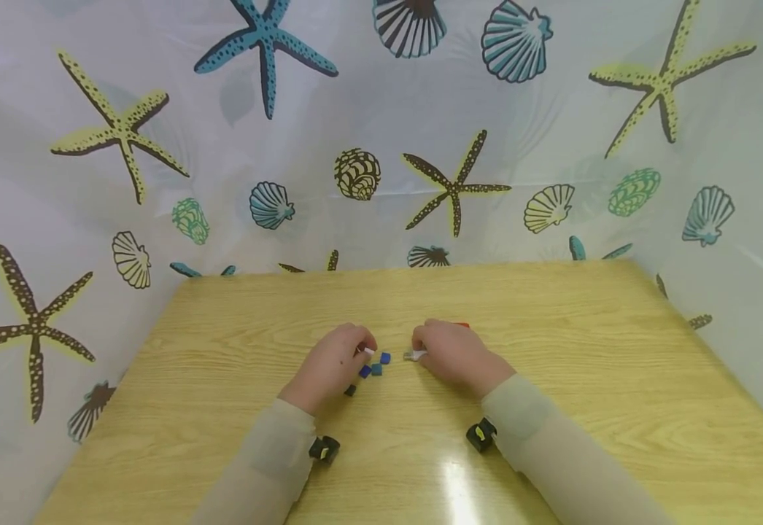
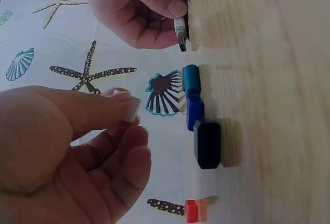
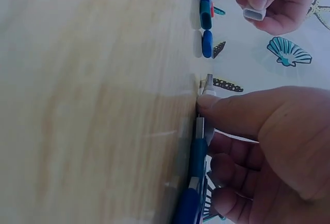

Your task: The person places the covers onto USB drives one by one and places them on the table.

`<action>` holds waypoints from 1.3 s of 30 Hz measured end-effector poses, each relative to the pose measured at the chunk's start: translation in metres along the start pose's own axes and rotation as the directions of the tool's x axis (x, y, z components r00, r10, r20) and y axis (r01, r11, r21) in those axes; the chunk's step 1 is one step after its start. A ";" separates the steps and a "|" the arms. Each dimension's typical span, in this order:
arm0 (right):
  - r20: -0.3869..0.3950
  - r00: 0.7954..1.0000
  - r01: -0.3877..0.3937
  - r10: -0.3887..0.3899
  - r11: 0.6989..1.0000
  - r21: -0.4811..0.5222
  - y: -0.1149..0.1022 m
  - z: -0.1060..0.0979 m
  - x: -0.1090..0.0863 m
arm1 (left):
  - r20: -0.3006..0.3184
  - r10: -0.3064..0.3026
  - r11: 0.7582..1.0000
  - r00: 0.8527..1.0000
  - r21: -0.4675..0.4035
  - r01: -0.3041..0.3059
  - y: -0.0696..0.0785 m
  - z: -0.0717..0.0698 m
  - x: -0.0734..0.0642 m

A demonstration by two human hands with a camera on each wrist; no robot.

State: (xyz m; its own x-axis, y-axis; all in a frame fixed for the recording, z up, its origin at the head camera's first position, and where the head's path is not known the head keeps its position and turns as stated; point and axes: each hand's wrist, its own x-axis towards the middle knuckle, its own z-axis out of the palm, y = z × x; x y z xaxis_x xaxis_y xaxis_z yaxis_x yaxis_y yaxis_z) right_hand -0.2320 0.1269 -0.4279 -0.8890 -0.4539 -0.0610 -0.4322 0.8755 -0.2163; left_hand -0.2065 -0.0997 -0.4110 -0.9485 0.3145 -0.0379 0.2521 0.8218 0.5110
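Observation:
My left hand (image 1: 334, 362) pinches a small white USB cap (image 2: 132, 109) between thumb and fingers, its open end showing in the right wrist view. My right hand (image 1: 452, 354) grips a white USB flash drive (image 1: 411, 356), metal plug pointing left toward the other hand, low over the table. Between the hands lie several loose caps: a blue cap (image 1: 385, 358), a teal cap (image 1: 377, 370), a dark blue cap (image 1: 365, 372) and a black cap (image 1: 350, 391). Beside the right hand, a teal flash drive (image 3: 197, 154) and a blue flash drive (image 3: 185, 206) show bare plugs.
A red piece (image 1: 462, 324) peeks out behind the right hand. Another small red piece (image 2: 191, 211) lies past the black cap in the left wrist view. The wooden table (image 1: 257, 306) meets a curtain (image 1: 329, 240) printed with shells and starfish at its back and sides.

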 end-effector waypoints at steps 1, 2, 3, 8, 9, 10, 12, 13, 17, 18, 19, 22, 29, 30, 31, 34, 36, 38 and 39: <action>0.006 1.000 -0.006 0.006 1.000 0.011 0.001 0.000 0.000 | 0.000 0.006 1.000 1.000 0.002 -0.006 0.000 0.000 0.000; 0.011 1.000 -0.010 0.010 1.000 0.020 0.001 0.001 0.000 | 0.000 0.011 1.000 1.000 0.003 -0.011 0.000 0.001 0.000; 0.013 1.000 -0.014 0.014 0.999 0.032 0.002 0.001 0.000 | 0.000 0.016 1.000 1.000 0.002 -0.016 0.001 0.001 -0.001; 0.003 1.000 -0.006 0.006 0.993 0.114 0.004 0.003 -0.003 | -0.008 0.028 1.000 1.000 -0.005 -0.028 0.002 0.003 -0.001; -0.007 1.000 -0.001 0.002 0.993 0.122 0.005 0.003 -0.003 | -0.010 0.028 1.000 1.000 -0.011 -0.028 0.003 0.004 -0.001; -0.014 1.000 0.001 0.000 0.992 0.127 0.006 0.003 -0.004 | -0.012 0.027 0.999 1.000 -0.020 -0.027 0.003 0.005 -0.001; -0.028 1.000 -0.003 0.007 0.990 0.138 0.007 0.004 -0.006 | -0.020 0.028 0.999 0.999 -0.037 -0.029 0.003 0.008 -0.002; -0.034 0.999 -0.007 0.012 0.990 0.140 0.008 0.003 -0.007 | -0.021 0.033 0.998 0.999 -0.046 -0.034 0.003 0.009 -0.002; -0.063 0.997 -0.023 0.034 0.985 0.170 0.011 0.001 -0.011 | -0.034 0.049 0.996 0.998 -0.076 -0.051 0.004 0.012 -0.002; -0.069 0.997 -0.023 0.036 0.983 0.180 0.011 0.000 -0.012 | -0.038 0.047 0.995 0.998 -0.085 -0.050 0.004 0.013 -0.002; -0.075 0.997 -0.023 0.037 0.982 0.186 0.012 0.000 -0.012 | -0.042 0.044 0.995 0.998 -0.093 -0.048 0.004 0.012 -0.002; -0.087 0.996 -0.008 0.026 0.979 0.203 0.013 -0.002 -0.011 | -0.054 0.020 0.992 0.998 -0.126 -0.027 0.004 0.010 -0.002; -0.168 0.984 0.093 -0.063 0.979 0.179 0.007 -0.009 -0.010 | -0.102 0.014 0.990 0.995 -0.138 -0.028 0.003 0.003 -0.003; -0.184 0.980 0.113 -0.078 0.976 0.189 0.005 -0.012 -0.011 | -0.107 0.023 0.989 0.994 -0.139 -0.038 0.004 0.002 -0.003; -0.199 0.976 0.129 -0.089 0.972 0.197 0.003 -0.015 -0.012 | -0.111 0.031 0.989 0.993 -0.140 -0.046 0.004 0.002 -0.003; -0.227 0.968 0.165 -0.108 0.954 0.251 -0.001 -0.023 -0.016 | -0.111 0.059 0.987 0.992 -0.141 -0.075 0.006 0.000 -0.003; -0.229 0.967 0.174 -0.110 0.943 0.283 -0.003 -0.028 -0.018 | -0.105 0.070 0.986 0.992 -0.141 -0.085 0.006 0.000 -0.003; -0.224 0.968 0.175 -0.111 0.940 0.291 -0.005 -0.030 -0.020 | -0.099 0.074 0.986 0.992 -0.144 -0.088 0.007 0.000 -0.003; -0.222 0.969 0.176 -0.112 0.940 0.294 -0.006 -0.031 -0.021 | -0.100 0.073 0.986 0.992 -0.145 -0.087 0.007 0.000 -0.004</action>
State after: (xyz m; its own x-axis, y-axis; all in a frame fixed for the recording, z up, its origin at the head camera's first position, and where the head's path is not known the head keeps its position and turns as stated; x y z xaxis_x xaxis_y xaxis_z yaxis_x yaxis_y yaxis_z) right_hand -0.2155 0.1367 -0.3956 -0.8464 -0.5006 0.1815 -0.5178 0.6940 -0.5002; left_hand -0.2011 -0.0955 -0.4071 -0.9419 0.3248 0.0853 0.3032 0.7135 0.6316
